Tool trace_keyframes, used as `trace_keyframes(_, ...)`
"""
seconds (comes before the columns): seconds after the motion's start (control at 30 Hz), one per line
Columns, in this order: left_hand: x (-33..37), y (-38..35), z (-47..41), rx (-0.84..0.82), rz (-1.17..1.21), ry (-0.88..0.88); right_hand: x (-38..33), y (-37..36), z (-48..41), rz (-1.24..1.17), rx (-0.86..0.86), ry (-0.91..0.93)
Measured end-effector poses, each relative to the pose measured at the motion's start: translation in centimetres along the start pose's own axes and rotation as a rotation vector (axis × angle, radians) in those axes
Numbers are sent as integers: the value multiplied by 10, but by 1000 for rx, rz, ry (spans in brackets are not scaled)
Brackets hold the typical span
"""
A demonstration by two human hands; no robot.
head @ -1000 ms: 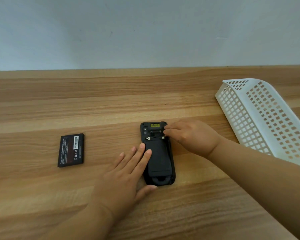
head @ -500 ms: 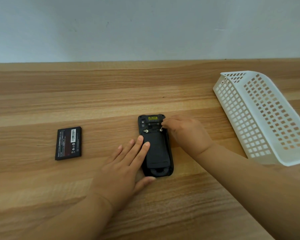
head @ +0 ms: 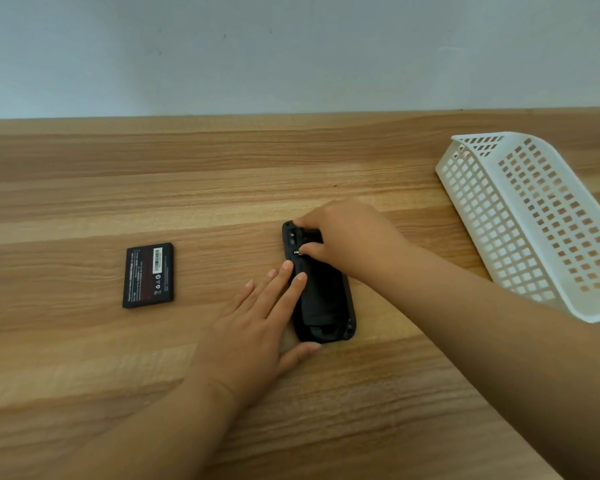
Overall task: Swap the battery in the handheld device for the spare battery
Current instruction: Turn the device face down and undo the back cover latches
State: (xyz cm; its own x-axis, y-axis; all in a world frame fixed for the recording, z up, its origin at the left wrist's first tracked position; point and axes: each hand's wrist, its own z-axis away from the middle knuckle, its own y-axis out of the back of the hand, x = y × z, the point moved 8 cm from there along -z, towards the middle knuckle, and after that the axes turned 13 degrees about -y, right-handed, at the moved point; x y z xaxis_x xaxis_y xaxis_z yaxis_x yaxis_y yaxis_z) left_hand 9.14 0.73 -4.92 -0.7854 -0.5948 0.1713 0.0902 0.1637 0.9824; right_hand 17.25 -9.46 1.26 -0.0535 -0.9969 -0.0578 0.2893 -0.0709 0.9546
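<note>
The black handheld device lies face down on the wooden table, its back cover on. My left hand lies flat with its fingers spread, pressing on the device's left edge and lower end. My right hand reaches over the device's top end, and its thumb and fingertip pinch the small metal latch on the left of the cover. The spare battery, a flat black slab with a white barcode label, lies apart on the table to the left.
A white perforated plastic basket lies at the right side of the table, tilted on its side. A pale wall rises behind the table's far edge.
My right hand has moved from the right-hand latch across the device's top to the left-hand latch. The left hand stays pressed on the device.
</note>
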Motion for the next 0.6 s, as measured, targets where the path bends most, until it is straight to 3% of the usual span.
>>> trace_keyframes(0.23, 0, 1, 0, 8, -2, 0, -15, 5, -1, 161, -28, 4)
trace_keyframes(0.6, 1, 3, 0, 29, 7, 1, -9, 1, -5, -23, -24, -160)
